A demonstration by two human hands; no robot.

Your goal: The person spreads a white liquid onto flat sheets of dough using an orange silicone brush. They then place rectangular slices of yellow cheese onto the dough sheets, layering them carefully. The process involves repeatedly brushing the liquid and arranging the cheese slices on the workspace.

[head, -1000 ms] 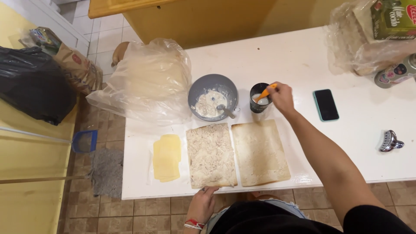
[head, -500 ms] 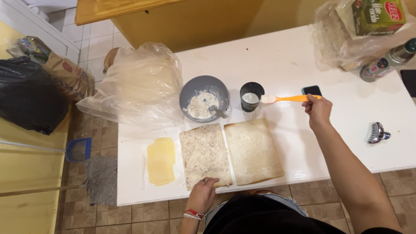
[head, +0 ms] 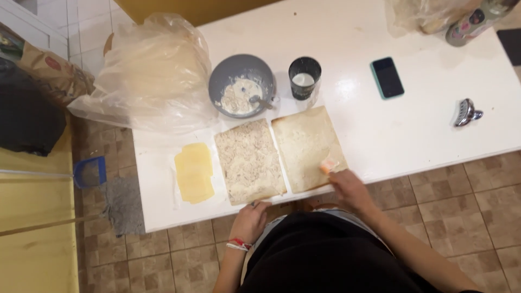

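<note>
Two flat rectangular bread sheets lie side by side at the near edge of the white table point(head: 412, 130). The left sheet point(head: 249, 160) is covered with a pale chunky spread; the right sheet point(head: 305, 146) is plain. My right hand point(head: 350, 188) holds an orange spatula point(head: 328, 165) whose tip rests on the near right corner of the plain sheet. My left hand point(head: 251, 218) presses on the near edge of the spread-covered sheet. Behind the sheets stand a grey bowl point(head: 242, 92) of the mix with a spoon in it and a dark cup point(head: 304, 77) of white cream.
Yellow cheese slices point(head: 194, 172) lie left of the sheets. A large clear plastic bag point(head: 152, 76) fills the table's left end. A phone point(head: 387, 77) and a metal clip point(head: 465, 112) lie to the right, a can point(head: 469, 24) at the far right. A dustpan point(head: 89, 172) sits on the tiled floor.
My right hand has carried the orange spatula from the dark cup, out over the table, down to the near right corner of the plain sheet. The left hand stays at the near edge.
</note>
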